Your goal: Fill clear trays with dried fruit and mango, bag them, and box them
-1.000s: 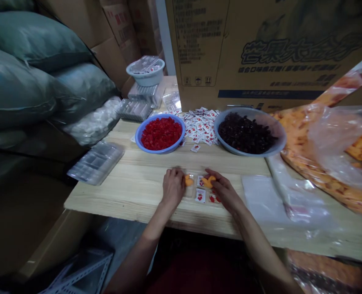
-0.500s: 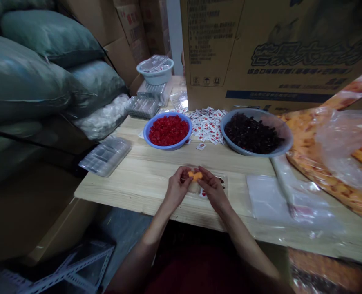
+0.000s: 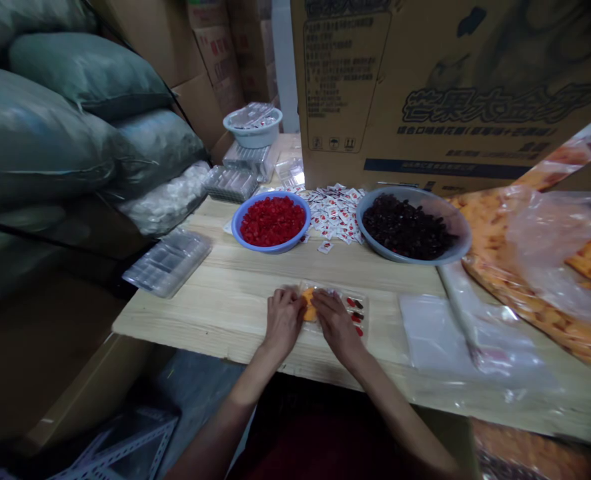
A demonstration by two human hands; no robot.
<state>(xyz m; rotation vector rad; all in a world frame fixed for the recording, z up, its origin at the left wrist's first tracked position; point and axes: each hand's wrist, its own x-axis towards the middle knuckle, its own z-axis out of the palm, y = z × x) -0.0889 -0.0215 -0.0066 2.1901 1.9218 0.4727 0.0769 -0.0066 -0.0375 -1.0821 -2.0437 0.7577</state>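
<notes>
My left hand point(image 3: 284, 320) and my right hand point(image 3: 336, 323) meet over a clear plastic tray point(image 3: 363, 326) near the table's front edge. Between them an orange snack piece point(image 3: 308, 305) lies at the tray's left part, with the fingers of both hands closed on its sides. Red and dark pieces point(image 3: 355, 315) show in the tray's right compartments. My right hand covers the tray's middle.
Behind the tray stand a blue bowl of red pieces point(image 3: 271, 249), a heap of small white sachets point(image 3: 336, 210) and a bowl of dark pieces point(image 3: 415, 259). Stacked trays point(image 3: 168, 261) lie left; plastic bags point(image 3: 428, 327) and an orange snack bag point(image 3: 495, 267) lie right.
Both hands have lowered the orange piece from above the tray into its left part. My right hand has turned palm down, and more of the tray's right compartments shows.
</notes>
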